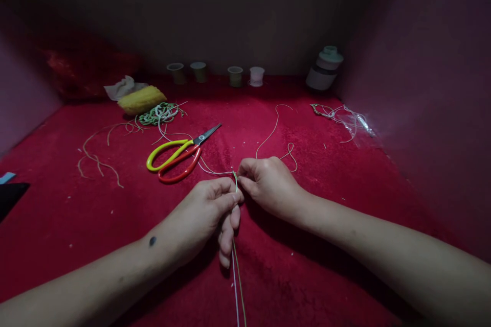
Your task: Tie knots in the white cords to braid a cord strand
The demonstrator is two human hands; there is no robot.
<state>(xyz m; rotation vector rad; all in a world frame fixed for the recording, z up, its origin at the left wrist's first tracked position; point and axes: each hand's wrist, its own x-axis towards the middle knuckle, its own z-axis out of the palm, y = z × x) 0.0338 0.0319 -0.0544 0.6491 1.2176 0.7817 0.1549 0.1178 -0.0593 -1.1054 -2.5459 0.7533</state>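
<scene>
Thumb and forefinger of my left hand [220, 204] pinch a pair of thin cords [238, 271], one white and one green, which run down toward the bottom edge. A small green knotted part [235, 176] shows just above those fingertips. My right hand [266, 179] is closed beside it, its fingertips pinched on a thin olive cord [276, 117] that loops out past the knuckles. Further pale strands extend left from the knot toward the scissors [184, 156], which have one yellow and one red handle and lie with blades pointing away.
A green and white cord bundle [161, 113] lies by a yellow bundle [141, 100] at back left. Several thread spools [235, 76] and a white bottle [325, 69] line the back. Tangled cord [335, 111] and clear plastic [360, 125] lie right; loose strands [95, 158] lie left.
</scene>
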